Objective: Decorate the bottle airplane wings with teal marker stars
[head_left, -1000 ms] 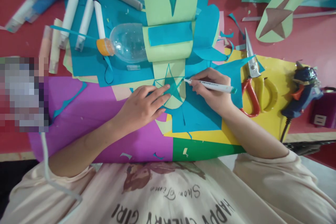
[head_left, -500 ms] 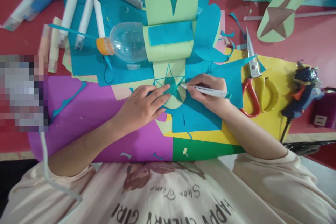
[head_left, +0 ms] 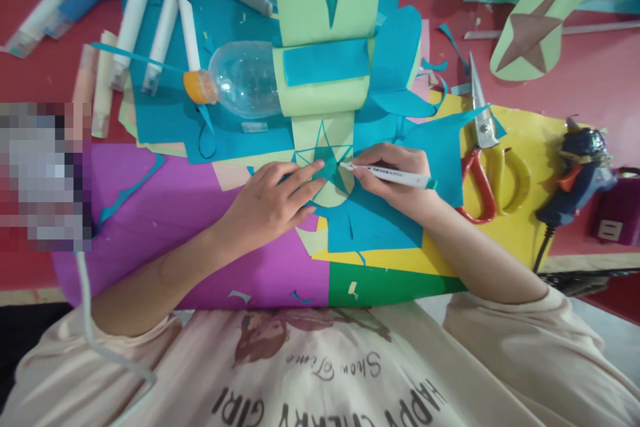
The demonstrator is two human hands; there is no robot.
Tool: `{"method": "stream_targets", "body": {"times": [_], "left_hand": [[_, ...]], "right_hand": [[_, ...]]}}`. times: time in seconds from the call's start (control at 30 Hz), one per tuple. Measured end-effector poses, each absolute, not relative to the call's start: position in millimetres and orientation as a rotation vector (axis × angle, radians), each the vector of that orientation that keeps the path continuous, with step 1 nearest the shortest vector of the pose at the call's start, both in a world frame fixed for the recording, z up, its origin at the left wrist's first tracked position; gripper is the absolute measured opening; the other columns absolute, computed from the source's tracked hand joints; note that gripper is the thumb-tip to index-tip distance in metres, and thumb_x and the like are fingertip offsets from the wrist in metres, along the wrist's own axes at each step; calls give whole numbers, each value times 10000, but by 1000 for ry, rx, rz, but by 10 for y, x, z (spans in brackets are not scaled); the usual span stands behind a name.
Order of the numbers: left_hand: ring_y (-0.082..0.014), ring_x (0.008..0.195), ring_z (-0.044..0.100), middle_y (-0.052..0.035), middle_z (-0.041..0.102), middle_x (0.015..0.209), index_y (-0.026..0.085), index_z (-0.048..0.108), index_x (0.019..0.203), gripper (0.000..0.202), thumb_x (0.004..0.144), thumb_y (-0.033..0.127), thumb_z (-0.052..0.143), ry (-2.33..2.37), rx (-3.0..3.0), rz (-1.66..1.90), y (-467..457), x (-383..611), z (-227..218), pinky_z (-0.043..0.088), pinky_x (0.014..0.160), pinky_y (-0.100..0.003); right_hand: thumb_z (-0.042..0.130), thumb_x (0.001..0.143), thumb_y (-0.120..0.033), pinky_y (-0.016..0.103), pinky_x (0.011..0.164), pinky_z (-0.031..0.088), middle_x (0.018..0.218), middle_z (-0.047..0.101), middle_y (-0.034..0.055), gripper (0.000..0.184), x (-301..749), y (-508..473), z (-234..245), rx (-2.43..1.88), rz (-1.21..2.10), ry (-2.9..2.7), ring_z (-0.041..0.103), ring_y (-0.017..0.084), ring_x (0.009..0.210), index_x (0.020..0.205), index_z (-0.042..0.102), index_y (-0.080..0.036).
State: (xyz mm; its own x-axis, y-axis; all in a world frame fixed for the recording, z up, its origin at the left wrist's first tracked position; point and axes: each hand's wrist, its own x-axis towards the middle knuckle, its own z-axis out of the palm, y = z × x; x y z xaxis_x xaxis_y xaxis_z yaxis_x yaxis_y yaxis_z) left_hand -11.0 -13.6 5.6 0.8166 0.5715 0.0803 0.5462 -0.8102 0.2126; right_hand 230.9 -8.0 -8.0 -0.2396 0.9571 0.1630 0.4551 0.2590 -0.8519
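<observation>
Between the fingers of my right hand [head_left: 395,173] is a white marker [head_left: 400,177] with a green end, its tip on a star [head_left: 327,163] drawn in green. The star lies on a pale green paper strip [head_left: 333,197] with a rounded end; its middle is coloured in, while some points show only outlines. My left hand [head_left: 277,203] rests with fingers spread, fingertips on the strip beside the coloured part. Just beyond, the strip joins a clear plastic bottle [head_left: 245,80] with an orange cap, wrapped in pale green paper bearing a blue band [head_left: 326,62].
Scissors [head_left: 483,140] with red and yellow handles and a glue gun [head_left: 575,173] lie at the right on yellow card [head_left: 530,127]. Several white markers [head_left: 163,40] lie at the upper left. Purple card [head_left: 145,213] and blue paper scraps spread across the red table.
The marker tip has shifted slightly left on the star, my right hand moving with it. My left hand stays in place.
</observation>
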Motion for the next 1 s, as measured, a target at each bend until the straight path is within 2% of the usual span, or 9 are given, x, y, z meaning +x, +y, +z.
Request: {"method": "stream_targets", "body": {"times": [0.27,0.4,0.63,0.8,1.0], "left_hand": [[-282,1116,599,-111,582,1417,169,575,1296,313,1005,254,495,889,2809,175,-136,-119,64,520,944,-442],[-288,1085,603,-114,598,1398,135,593,1266,301,999,245,507,877,2850,230,-137,-121,54,530,919,-432],[-281,1076,604,-106,603,1394,134,597,1260,297,1001,247,507,883,2863,239,-136,-125,53,527,917,-421],[-284,1075,610,-107,606,1390,129,602,1251,292,996,242,517,881,2857,260,-128,-118,52,529,914,-423],[-282,1096,608,-115,599,1397,148,591,1279,306,1002,244,502,886,2824,216,-133,-113,67,529,923,-437]], "right_hand": [[692,823,-289,245,508,486,683,733,11,126,2308,-71,-100,-1310,835,-1753,652,136,576,723,670,-215],[706,815,-278,247,486,458,655,713,-5,127,2300,-71,-123,-1329,839,-1667,621,125,544,715,663,-213],[707,821,-393,236,450,414,594,659,-19,231,2291,-61,-112,-1384,903,-1523,538,91,479,714,656,-196],[691,823,-486,243,444,406,587,642,-19,310,2303,-55,-94,-1409,913,-1504,536,94,476,711,646,-201],[674,837,-480,258,472,445,599,668,-11,301,2294,-67,-106,-1434,857,-1599,572,117,510,703,652,-211]]}}
